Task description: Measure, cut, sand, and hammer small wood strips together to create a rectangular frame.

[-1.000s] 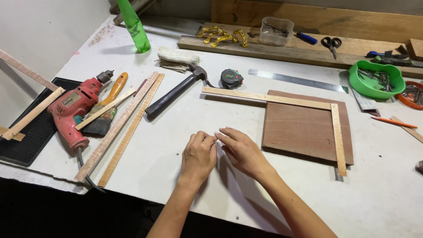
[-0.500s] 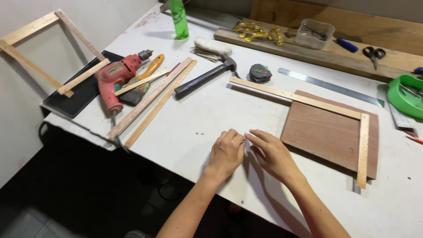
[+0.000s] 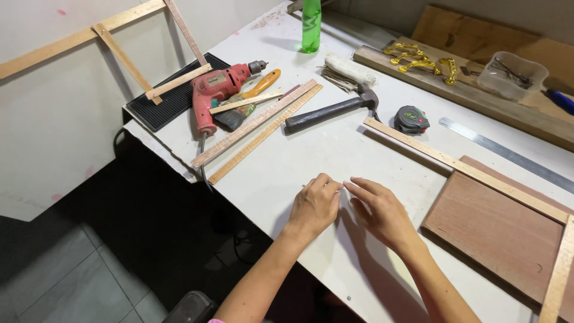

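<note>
My left hand (image 3: 315,206) and my right hand (image 3: 381,212) rest side by side on the white tabletop (image 3: 281,173), near its front edge. Their fingertips meet at one spot. The left fingers are curled, the right ones stretched toward them. Whether something small is pinched between them is too small to tell. A brown plywood board (image 3: 496,233) lies just right of my right hand, with a thin wooden strip (image 3: 466,170) along its far edge and another strip (image 3: 559,275) down its right side.
A hammer (image 3: 329,110), a tape measure (image 3: 411,119) and a steel ruler (image 3: 508,154) lie beyond my hands. Two long strips (image 3: 257,122), a red drill (image 3: 215,90), a paintbrush (image 3: 251,98) and a black mat (image 3: 173,98) sit at the left corner. A green bottle (image 3: 311,27) stands far back.
The view has swung left and down, showing the table's left edge and the floor. My hands have stayed together at the same spot on the table.
</note>
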